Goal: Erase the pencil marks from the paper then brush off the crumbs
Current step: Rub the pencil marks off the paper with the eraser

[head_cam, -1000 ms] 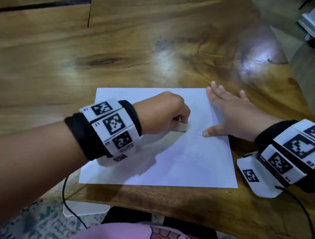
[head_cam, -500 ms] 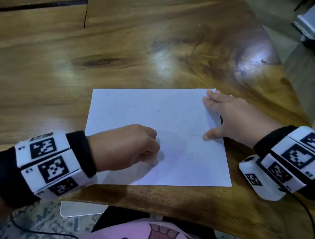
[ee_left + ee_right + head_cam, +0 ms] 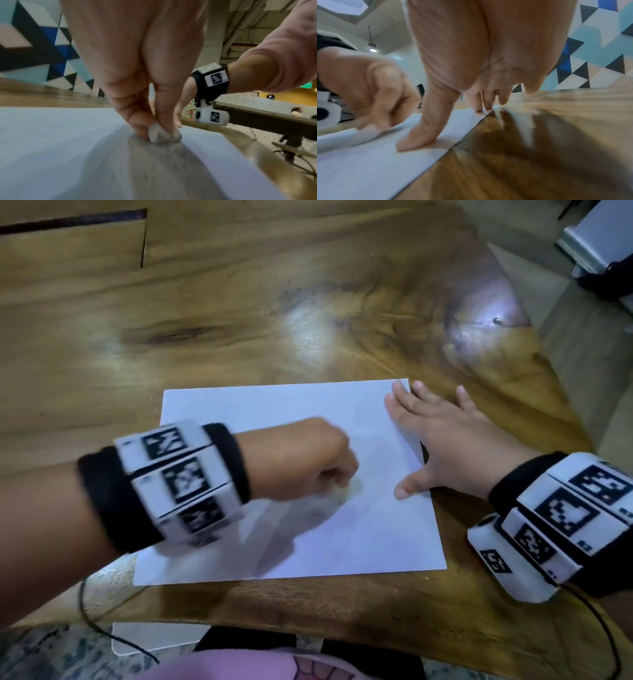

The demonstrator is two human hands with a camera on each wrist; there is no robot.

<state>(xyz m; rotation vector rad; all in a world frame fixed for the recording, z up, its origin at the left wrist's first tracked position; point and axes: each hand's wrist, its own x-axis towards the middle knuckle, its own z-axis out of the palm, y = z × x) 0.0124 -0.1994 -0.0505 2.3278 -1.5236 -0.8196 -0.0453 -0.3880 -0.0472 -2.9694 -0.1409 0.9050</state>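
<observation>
My left hand (image 3: 301, 458) pinches a white eraser (image 3: 157, 133) between thumb and fingers, its end pressed on the middle of the paper (image 3: 274, 412); my right hand (image 3: 445, 440) lies flat with fingers spread, thumb and first fingers on the paper's right edge, the others on the wooden table (image 3: 239, 302); the sheet lies near the table's front edge.

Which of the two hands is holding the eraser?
The left hand: its curled fingers pinch the eraser against the paper. The right hand lies flat at the paper's right edge.
</observation>
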